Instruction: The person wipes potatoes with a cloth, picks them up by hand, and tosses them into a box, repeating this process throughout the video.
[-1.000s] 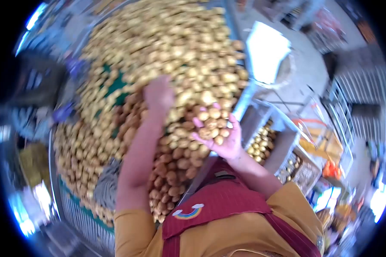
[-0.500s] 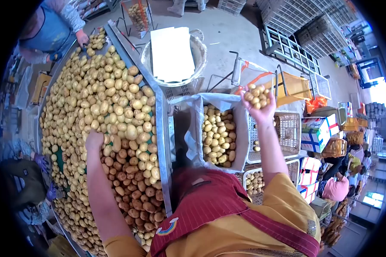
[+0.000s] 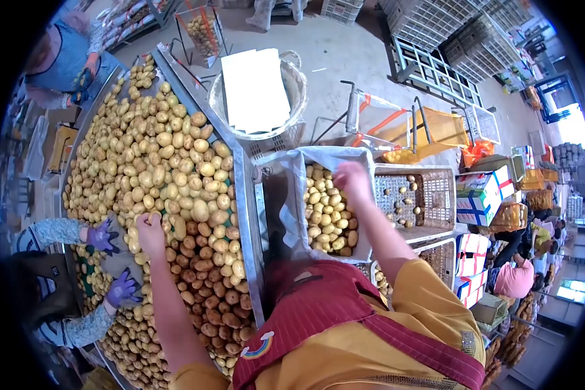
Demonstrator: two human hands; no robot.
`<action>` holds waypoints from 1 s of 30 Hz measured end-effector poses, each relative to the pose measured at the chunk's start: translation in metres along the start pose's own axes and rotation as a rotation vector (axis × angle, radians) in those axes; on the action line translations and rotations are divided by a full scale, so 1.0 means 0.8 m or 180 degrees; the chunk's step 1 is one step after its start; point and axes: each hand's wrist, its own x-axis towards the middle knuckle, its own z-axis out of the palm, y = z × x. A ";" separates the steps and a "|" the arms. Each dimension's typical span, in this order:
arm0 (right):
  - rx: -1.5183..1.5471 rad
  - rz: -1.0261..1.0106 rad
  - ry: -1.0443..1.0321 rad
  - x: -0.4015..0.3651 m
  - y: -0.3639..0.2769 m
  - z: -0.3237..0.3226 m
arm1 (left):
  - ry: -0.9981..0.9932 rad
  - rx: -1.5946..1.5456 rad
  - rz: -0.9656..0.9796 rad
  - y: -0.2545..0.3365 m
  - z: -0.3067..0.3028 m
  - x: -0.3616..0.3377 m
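Observation:
A big heap of yellow potatoes (image 3: 175,159) covers the metal-edged sorting table (image 3: 242,188), with browner potatoes (image 3: 214,299) at its near side. My left hand (image 3: 151,235) is over the heap, its fingers closed and touching or just above the potatoes; what they hold, if anything, is hidden. My right hand (image 3: 352,181), smeared by motion, is above the right side of the lined crate (image 3: 366,240) of potatoes (image 3: 328,218); its fingers cannot be made out. Small potatoes (image 3: 400,156) show at the mouth of the orange mesh bag (image 3: 439,140) on a wire stand.
A plastic crate (image 3: 435,229) with a few small potatoes adjoins the lined one. White sheets (image 3: 255,91) lie on a round basket (image 3: 299,97). Across the table, a co-worker's purple gloves (image 3: 123,289) rest on the heap. Another person (image 3: 68,62) stands at the far end.
My right hand has moved left from beside the mesh bag to the lined crate; the small potatoes it held no longer show in it. The co-worker's purple gloves have reached farther over the heap.

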 end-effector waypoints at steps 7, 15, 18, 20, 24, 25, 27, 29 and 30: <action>-0.1302 -0.2291 -0.3051 -0.216 -0.006 0.131 | -0.0149 -0.0736 0.1714 0.132 -0.014 -0.239; -0.1858 -0.3307 -0.0866 -0.219 -0.138 -0.035 | -0.0546 -0.0589 0.2892 0.148 -0.054 -0.375; -0.1952 -0.4068 0.0746 -0.107 -0.205 -0.178 | 0.0012 -0.0112 0.2598 0.037 -0.061 -0.374; -0.3545 -0.3846 0.2523 -0.078 -0.250 -0.247 | 0.0473 0.0591 0.1819 -0.051 -0.078 -0.389; -0.3753 -0.4176 0.2868 -0.099 -0.206 -0.262 | 0.0669 0.1596 0.0226 -0.145 -0.176 -0.451; -0.3749 -0.3934 0.2525 -0.100 -0.172 -0.229 | 0.0598 0.1868 -0.0178 -0.151 -0.198 -0.462; -0.3637 -0.3862 0.1345 -0.064 -0.090 -0.171 | 0.0317 0.1927 -0.0613 -0.176 -0.223 -0.483; -0.3238 -0.3811 0.0178 -0.040 -0.026 -0.106 | -0.0030 0.1511 -0.0681 -0.215 -0.225 -0.496; -0.3014 -0.3610 -0.0100 -0.073 -0.008 -0.033 | 0.0015 0.1530 -0.0659 -0.227 -0.221 -0.495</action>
